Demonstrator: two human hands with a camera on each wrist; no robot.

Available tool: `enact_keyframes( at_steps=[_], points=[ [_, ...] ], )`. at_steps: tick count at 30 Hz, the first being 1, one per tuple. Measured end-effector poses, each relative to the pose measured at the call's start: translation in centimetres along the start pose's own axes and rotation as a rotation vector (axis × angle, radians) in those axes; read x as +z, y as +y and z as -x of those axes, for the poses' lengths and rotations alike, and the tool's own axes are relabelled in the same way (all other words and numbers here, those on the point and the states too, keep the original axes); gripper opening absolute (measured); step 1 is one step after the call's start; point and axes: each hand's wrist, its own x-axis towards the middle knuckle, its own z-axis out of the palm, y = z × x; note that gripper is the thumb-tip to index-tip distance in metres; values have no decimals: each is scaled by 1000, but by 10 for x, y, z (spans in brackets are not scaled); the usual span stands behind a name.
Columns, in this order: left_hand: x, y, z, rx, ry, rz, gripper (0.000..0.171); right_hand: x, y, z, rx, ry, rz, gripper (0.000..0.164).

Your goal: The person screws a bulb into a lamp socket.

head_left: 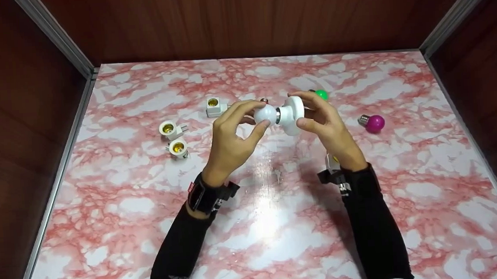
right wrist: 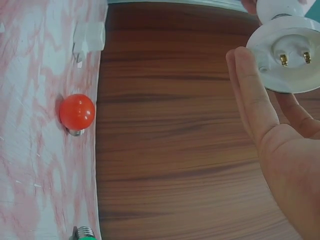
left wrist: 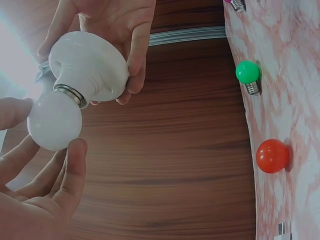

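Above the table, my left hand (head_left: 233,140) pinches a white round light bulb (head_left: 265,115) between thumb and fingertips. My right hand (head_left: 328,127) holds a white round lamp holder (head_left: 297,110) by its wide base, thumb on the near side. The bulb's metal screw cap sits at the holder's mouth, with a band of the metal still showing in the left wrist view. Bulb and holder line up end to end. Seen from the right wrist, the holder's underside has two brass contacts (right wrist: 284,60).
White plug-in sockets (head_left: 169,129) lie at the left, with another (head_left: 214,109) farther back. A green bulb (head_left: 322,94) and a magenta bulb (head_left: 375,123) rest at the right. Behind the hands lies an orange-red bulb (left wrist: 272,156). One socket (head_left: 332,162) is partly hidden under the right wrist. Brown panels (head_left: 240,22) enclose the table.
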Motion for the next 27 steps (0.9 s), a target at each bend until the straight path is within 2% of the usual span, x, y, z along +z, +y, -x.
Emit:
enact_keyframes(
  at_steps=[16,23,27],
  points=[
    [-1,-2,-1,50,-54,39,33,-3,1,2,-1,-42,-55,60],
    [-1,-2,0,74,-67,42,32,-5,2,1,56,-35,-104,53],
    [-1,-2,0,77,-72,23,31,-6,2,1,74,-60,-153,53]
  ],
)
